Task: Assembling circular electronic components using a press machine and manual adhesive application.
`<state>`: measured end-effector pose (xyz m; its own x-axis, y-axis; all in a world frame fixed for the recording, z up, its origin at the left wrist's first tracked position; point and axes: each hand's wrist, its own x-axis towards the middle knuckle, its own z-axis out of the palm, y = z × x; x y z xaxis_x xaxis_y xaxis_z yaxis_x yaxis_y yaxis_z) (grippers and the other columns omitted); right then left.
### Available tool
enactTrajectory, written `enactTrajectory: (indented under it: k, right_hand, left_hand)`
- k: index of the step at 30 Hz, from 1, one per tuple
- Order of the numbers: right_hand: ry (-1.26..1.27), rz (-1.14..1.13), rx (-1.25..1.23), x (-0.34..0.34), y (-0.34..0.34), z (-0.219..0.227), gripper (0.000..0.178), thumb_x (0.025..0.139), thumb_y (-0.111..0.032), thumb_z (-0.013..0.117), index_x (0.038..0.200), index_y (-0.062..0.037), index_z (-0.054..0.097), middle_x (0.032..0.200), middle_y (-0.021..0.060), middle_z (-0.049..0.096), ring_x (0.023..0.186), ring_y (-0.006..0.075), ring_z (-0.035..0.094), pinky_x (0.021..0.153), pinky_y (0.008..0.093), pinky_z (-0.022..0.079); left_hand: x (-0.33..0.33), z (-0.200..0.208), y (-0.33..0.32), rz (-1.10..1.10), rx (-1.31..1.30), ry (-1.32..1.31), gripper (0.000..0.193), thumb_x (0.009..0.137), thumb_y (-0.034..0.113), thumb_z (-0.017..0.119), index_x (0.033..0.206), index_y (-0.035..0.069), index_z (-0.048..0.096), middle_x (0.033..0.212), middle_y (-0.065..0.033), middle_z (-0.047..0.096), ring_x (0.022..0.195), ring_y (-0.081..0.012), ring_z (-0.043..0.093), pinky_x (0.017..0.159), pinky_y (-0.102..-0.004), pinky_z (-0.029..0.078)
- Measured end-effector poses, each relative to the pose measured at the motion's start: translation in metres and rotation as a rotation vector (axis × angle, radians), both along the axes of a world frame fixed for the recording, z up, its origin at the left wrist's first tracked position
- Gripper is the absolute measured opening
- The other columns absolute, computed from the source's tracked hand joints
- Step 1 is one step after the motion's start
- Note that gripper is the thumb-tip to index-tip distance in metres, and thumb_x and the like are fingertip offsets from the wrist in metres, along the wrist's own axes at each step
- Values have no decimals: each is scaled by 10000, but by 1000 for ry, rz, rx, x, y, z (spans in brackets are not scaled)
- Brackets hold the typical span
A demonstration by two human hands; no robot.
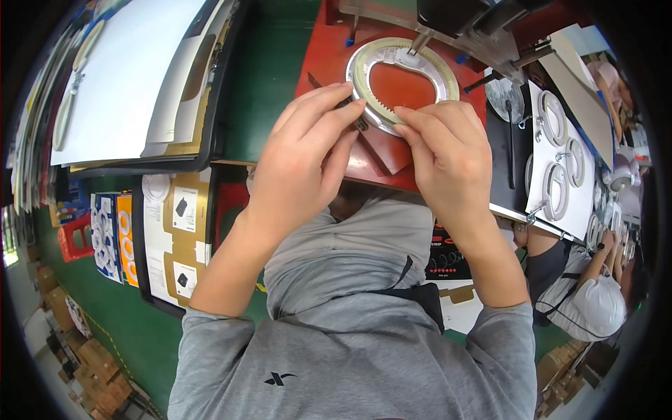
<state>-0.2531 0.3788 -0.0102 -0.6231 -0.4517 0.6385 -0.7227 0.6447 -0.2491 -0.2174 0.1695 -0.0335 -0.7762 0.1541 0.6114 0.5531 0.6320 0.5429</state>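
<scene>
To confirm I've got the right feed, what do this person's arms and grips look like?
The left grip and right grip are ungloved hands, no rings or watch visible. Both forearms are bare and cable-free; short grey sleeves end near the elbows.

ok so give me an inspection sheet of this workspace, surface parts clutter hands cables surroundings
Surface: red bed under a dark machine head.
Job's things: pale and silver ring lying on the bed, teeth along its inner edge.
Clutter: narrow dark strip, partly hidden by fingers; white sheet on the left stack; more pale rings to the right.
Hands: left hand and right hand have fingertips at the ring's near rim; firmness of grip unclear.
Cables: nothing seen for certain; a thin dark rod-like thing lies right.
Surroundings: green floor, cardboard boxes, another person at right.
</scene>
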Motion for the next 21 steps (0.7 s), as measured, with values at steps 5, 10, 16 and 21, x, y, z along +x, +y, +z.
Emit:
enactTrajectory:
  k: [5, 10, 16, 21]
  right_hand:
    - [-58, -32, 18, 5, -4, 8, 219, 779, 6, 797, 996, -15, 772, 888, 103, 679, 855, 281, 644, 758, 384, 528]
    - [-2, -12, 21, 1, -5, 3, 161, 769, -49, 789, 926, -33, 762, 829, 61, 631, 815, 266, 616, 705, 387, 486]
    - [-3, -8, 24, 2, -6, 5, 160, 771, -49, 789, 928, -31, 760, 821, 63, 618, 815, 260, 610, 709, 388, 483]
    - [-7, -9, 78, 1, -4, 5, 173, 774, -60, 770, 946, -39, 761, 839, 49, 612, 843, 241, 609, 722, 378, 476]
  left_hand:
    - [-6, 5, 2, 53, 24, 16, 247, 880, -12, 734, 1126, 2, 727, 1136, -138, 743, 1053, -308, 703, 934, -378, 556]
    - [-22, 5, 12, 178, 104, 24, 177, 895, 42, 762, 1065, 3, 729, 939, -114, 713, 871, -230, 684, 779, -340, 558]
    - [-43, -1, 23, 248, 117, 54, 216, 871, 116, 769, 1059, 9, 755, 1054, -145, 748, 964, -274, 695, 842, -360, 562]
    - [-45, -4, 35, 263, 317, -81, 173, 848, 68, 728, 1007, 28, 783, 1076, -163, 763, 947, -293, 721, 840, -370, 581]
